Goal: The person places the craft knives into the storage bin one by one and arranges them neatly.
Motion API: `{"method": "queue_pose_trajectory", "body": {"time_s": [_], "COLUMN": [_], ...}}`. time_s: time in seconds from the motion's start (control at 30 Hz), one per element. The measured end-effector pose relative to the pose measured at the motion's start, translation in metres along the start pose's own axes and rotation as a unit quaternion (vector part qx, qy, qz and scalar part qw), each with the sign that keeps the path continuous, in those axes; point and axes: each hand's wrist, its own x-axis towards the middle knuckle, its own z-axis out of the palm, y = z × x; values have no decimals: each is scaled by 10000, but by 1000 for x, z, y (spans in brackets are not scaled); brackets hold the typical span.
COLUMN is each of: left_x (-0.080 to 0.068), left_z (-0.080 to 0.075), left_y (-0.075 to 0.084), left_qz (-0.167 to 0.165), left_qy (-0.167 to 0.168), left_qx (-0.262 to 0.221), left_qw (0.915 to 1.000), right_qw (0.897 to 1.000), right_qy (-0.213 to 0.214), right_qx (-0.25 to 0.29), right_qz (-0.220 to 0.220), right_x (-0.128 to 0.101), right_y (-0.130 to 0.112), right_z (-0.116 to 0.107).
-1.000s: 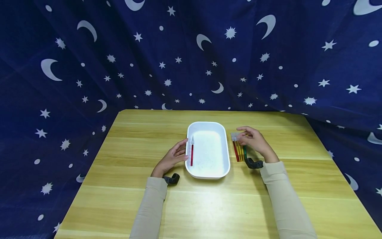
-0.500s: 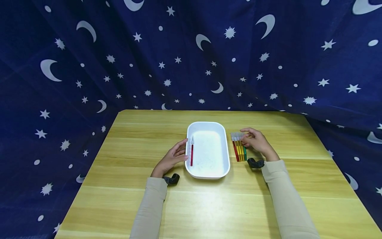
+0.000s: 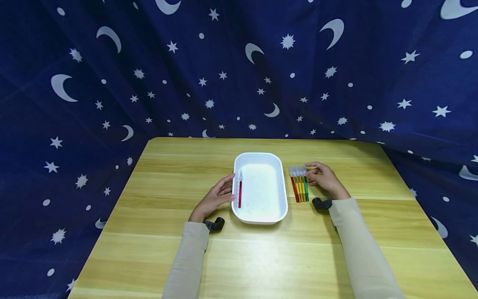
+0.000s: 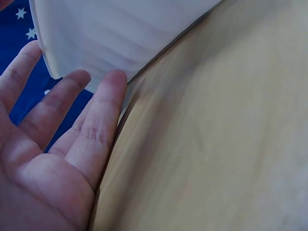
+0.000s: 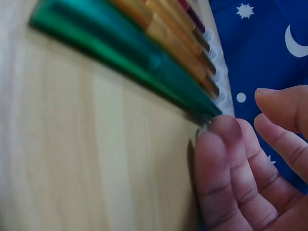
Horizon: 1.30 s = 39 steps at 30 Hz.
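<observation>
One red brush (image 3: 240,191) already lies inside the white tray (image 3: 261,216), along its left wall, bristles pointing to the table's far edge. Five, as far as I can count, remain in a tight row of brushes (image 3: 299,187) on the table just right of the tray: red, yellow or orange ones, and a green brush (image 3: 306,189) outermost. So I'd judge the sorting barely begun, most of it left.

Her, or his, right hand (image 3: 323,178) sits just beside the row at its far end; the wrist view shows a fingertip (image 5: 226,130) touching the clear cap end of the green brush, the grip relaxed, fingers loosely bent around nothing. The left hand (image 3: 216,197) rests with straight fingers (image 4: 103,110) against the tray's left outer wall, steadying rather than grasping.

Around hangs a dark blue cloth (image 3: 112,83) with moons and stars. Nothing stands between the row and the tray.
</observation>
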Motion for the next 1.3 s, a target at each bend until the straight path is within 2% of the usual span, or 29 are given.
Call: {"method": "queue_pose_trajectory", "body": {"time_s": [0.3, 0.73, 1.0, 1.3], "left_x": [0, 0, 0, 2], "left_z": [1, 0, 0, -1], "left_y": [1, 0, 1, -1], "left_qz": [3, 6, -39, -41], "left_qy": [5, -15, -16, -19], "left_qx": [63, 60, 74, 24], "left_qw": [10000, 10000, 10000, 10000], "right_qw": [9994, 9916, 9912, 9924], "right_qy": [-262, -855, -769, -692], "right_qx": [52, -576, -554, -526], "right_qz": [198, 782, 929, 871], "right_x": [10, 26, 27, 26], "right_y": [6, -8, -11, -7], "right_z": [-7, -12, -12, -12]}}
